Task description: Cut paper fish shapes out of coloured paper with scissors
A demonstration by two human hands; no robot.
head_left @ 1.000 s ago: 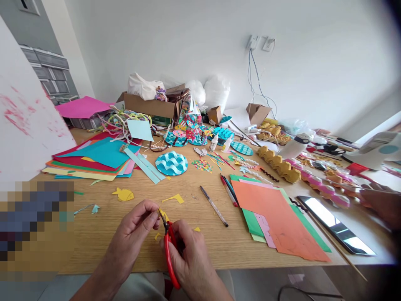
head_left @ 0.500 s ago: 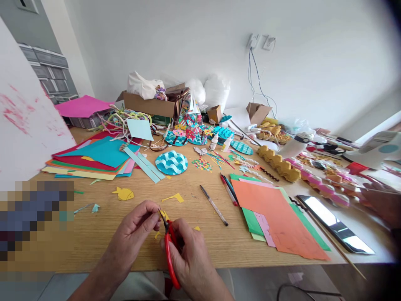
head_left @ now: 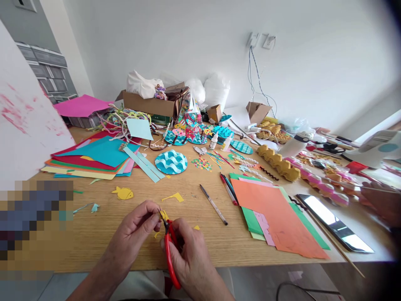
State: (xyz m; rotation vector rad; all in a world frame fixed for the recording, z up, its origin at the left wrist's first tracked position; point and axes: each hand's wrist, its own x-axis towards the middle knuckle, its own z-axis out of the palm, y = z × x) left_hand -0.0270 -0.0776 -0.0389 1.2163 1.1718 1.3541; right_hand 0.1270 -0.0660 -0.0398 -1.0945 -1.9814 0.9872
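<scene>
- Yellow paper scrap (head_left: 164, 215), small, at the blades of the red-handled scissors (head_left: 171, 255), to the right of the flat yellow paper fish (head_left: 124, 193) and nearer the viewer.
- Left hand (head_left: 138, 230): just nearer than the fish, thumb and fingers pinched together by the blade tips; whether they grip the scrap cannot be told.
- Right hand (head_left: 191, 251): farther right of the fish, closed around the scissors' handles.
- Black-tipped pen (head_left: 214, 205): right of the fish, lying on the wooden table (head_left: 103, 221).
- Blue wavy-patterned oval (head_left: 171, 161): beyond the fish, to its right.
- Orange sheet (head_left: 278, 217): well right of the fish, on other coloured papers.
</scene>
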